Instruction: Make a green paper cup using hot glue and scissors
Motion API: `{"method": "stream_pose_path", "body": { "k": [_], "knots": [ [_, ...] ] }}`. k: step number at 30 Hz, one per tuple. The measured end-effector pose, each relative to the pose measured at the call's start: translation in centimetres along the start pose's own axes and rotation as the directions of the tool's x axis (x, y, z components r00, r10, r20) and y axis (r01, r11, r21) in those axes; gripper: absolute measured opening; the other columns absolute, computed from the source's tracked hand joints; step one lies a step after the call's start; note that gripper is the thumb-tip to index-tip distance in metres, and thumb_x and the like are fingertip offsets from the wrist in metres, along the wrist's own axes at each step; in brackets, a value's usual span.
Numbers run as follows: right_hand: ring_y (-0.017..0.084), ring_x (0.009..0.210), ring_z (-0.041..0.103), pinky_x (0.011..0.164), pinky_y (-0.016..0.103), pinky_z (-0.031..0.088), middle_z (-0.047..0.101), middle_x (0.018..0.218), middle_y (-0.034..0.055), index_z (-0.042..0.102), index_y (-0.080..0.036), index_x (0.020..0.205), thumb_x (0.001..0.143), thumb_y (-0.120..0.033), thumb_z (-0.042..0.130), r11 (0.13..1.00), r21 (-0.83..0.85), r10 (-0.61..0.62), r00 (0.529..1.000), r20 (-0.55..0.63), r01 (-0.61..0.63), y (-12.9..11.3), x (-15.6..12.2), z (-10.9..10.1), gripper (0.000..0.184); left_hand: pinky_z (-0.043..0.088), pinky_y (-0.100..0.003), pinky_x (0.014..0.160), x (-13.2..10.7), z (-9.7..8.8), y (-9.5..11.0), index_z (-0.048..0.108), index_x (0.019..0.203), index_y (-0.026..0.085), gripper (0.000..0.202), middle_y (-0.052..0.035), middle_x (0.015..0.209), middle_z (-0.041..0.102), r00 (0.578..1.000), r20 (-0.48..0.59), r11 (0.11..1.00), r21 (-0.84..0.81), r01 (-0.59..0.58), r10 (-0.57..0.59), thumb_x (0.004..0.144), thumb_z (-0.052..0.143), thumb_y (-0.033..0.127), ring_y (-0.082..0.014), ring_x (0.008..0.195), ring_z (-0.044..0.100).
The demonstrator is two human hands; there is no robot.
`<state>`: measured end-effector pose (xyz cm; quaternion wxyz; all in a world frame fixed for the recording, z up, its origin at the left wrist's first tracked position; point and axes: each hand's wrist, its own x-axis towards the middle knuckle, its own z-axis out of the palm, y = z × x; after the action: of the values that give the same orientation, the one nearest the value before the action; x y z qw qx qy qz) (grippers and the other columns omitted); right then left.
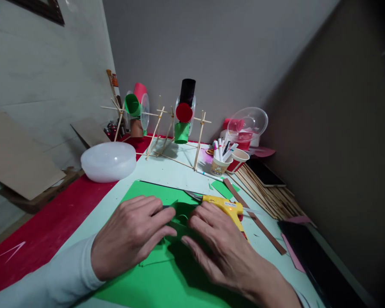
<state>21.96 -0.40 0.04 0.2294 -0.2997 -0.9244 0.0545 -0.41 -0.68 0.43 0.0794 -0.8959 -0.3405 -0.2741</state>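
Between my hands is a curled piece of green paper [182,209], partly hidden by my fingers. My left hand [131,229] grips its left side, thumb and fingers bent close together. On the other side my right hand [216,241] has its fingers curled over the paper's edge, the thumb lower down. Under both hands lies a large green sheet [137,284] with a dark line marked on it. A yellow glue gun [227,206] rests just beyond my right hand, and the scissors' [194,195] blades stick out beside it.
Stick frames hold coloured paper tubes [184,112] at the back. A translucent bowl [109,161] stands left. Cups of markers [220,164], wooden sticks [256,188], a brown strip [259,222], a phone [265,172] and a black flat object [321,261] occupy the right.
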Motion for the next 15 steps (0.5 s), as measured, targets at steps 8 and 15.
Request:
{"method": "stream_pose_path", "body": {
  "k": [8, 15],
  "knots": [
    [0.021, 0.079, 0.047, 0.07, 0.035, 0.041, 0.059, 0.088, 0.0074, 0.054, -0.018, 0.087, 0.1, -0.027, 0.047, 1.0, -0.02, -0.009, 0.999, -0.04, 0.009, -0.2, 0.0, -0.1, 0.017, 0.033, -0.031, 0.059, 0.0, 0.3, 0.8, 0.061, 0.075, 0.016, 0.025, -0.0007, 0.066, 0.051, 0.997, -0.074, 0.999, 0.049, -0.018, 0.022, 0.097, 0.05, 0.018, -0.0163, 0.063, 0.047],
    [0.02, 0.074, 0.046, 0.066, 0.034, 0.039, 0.056, 0.079, 0.0049, 0.051, -0.019, 0.08, 0.1, -0.025, 0.05, 0.999, -0.028, 0.017, 0.997, -0.079, -0.019, -0.4, 0.0, 0.4, 0.021, 0.044, -0.027, 0.064, -0.3, 1.2, 0.7, 0.06, 0.107, 0.015, 0.013, -0.0021, 0.078, 0.062, 0.993, -0.115, 0.992, -0.126, 0.009, -0.024, 0.096, 0.053, 0.015, -0.0162, 0.07, 0.056]
  ]
}}
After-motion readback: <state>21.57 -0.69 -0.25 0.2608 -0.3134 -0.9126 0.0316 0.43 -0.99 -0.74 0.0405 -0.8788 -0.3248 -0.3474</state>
